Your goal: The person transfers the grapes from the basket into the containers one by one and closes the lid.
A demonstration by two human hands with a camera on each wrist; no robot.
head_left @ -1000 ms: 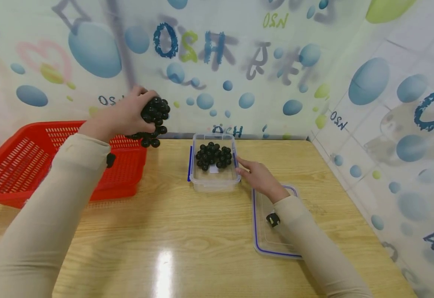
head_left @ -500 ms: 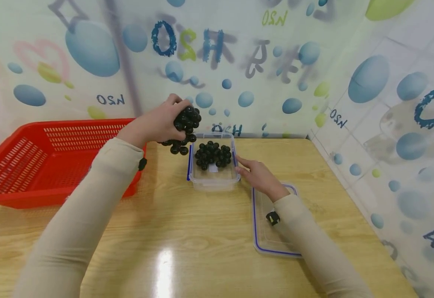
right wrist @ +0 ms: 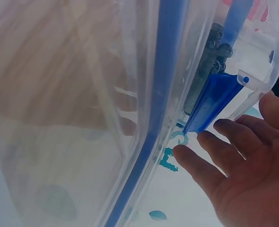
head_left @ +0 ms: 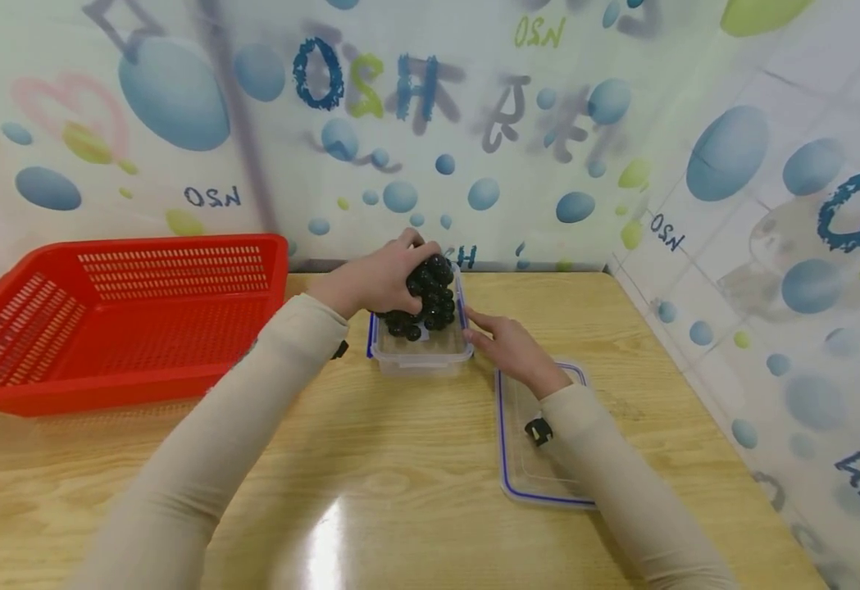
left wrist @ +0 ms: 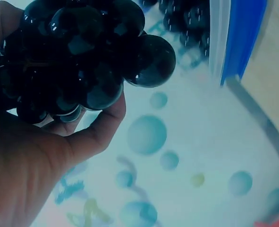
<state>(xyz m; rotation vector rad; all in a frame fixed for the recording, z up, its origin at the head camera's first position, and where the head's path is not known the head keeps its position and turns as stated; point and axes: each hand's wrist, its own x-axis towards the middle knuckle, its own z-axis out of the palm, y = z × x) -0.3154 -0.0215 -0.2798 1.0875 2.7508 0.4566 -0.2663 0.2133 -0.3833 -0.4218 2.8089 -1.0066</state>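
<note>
My left hand (head_left: 379,274) grips a bunch of black grapes (head_left: 433,285) over a clear plastic food box (head_left: 424,365), thumb on the near side. In the left wrist view the round, glossy grapes (left wrist: 80,56) fill the palm. More black grapes (left wrist: 189,21) lie inside the box; in the head view the held bunch largely hides them, so whether the two touch cannot be told. At the box's right side is my right hand (head_left: 512,351), its fingers loosely extended against the wall. A blue side latch (right wrist: 215,101) hangs beside those fingertips in the right wrist view.
A red plastic basket (head_left: 171,385) with slotted walls stands on the left of the wooden table (head_left: 385,492). The box's clear lid (head_left: 529,479), edged in blue, lies under my right forearm. A patterned sheet (head_left: 400,147) covers the wall close behind the box.
My left hand has carried the bunch of grapes rightward and down, from above the red basket to over the box. The right hand has stayed at the box's side.
</note>
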